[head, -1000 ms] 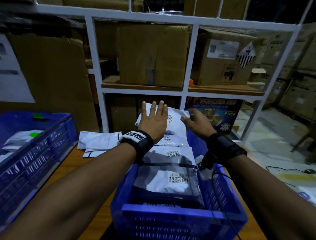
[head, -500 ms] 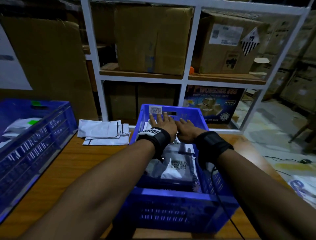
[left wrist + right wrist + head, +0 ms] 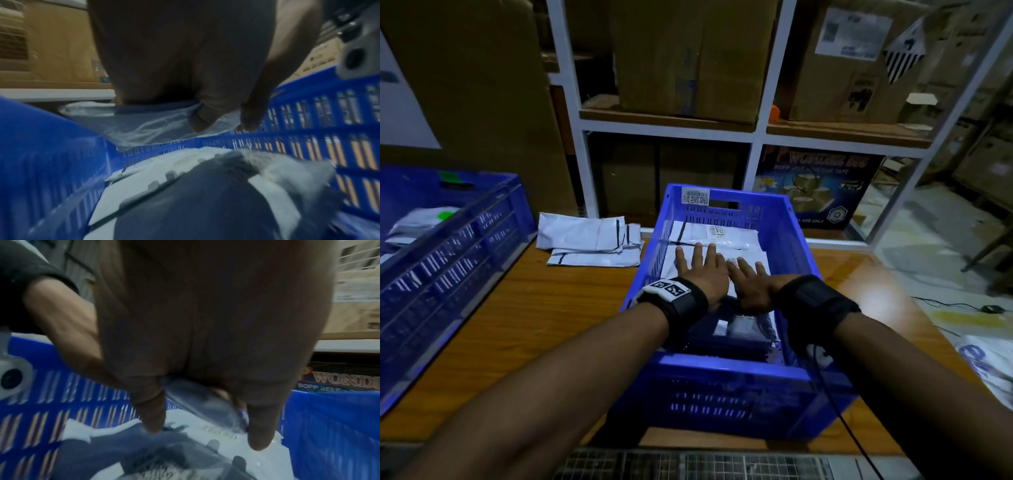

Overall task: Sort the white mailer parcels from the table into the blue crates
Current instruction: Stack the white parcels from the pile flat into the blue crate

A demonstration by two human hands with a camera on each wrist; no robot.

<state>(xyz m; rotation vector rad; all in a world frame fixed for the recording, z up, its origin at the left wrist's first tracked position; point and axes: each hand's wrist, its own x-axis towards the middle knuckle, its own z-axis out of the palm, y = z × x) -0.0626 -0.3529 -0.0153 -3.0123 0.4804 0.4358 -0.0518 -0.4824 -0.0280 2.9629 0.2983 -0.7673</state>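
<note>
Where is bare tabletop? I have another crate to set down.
Bare wood lies between the left crate and the middle crate, in front of the loose mailers. A smaller bare patch lies right of the middle crate. That crate itself is crowded: mailers and both hands.

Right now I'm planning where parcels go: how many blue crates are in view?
2. One blue crate sits at the table's centre under both hands; the other blue crate stands at the left edge, partly out of frame.

Bare forearms, no sleeves. The left wristband (image 3: 677, 301) is black with a white plate of black square markers; the right wristband (image 3: 816, 308) is plain black, trailing a thin black cable (image 3: 835, 411).
</note>
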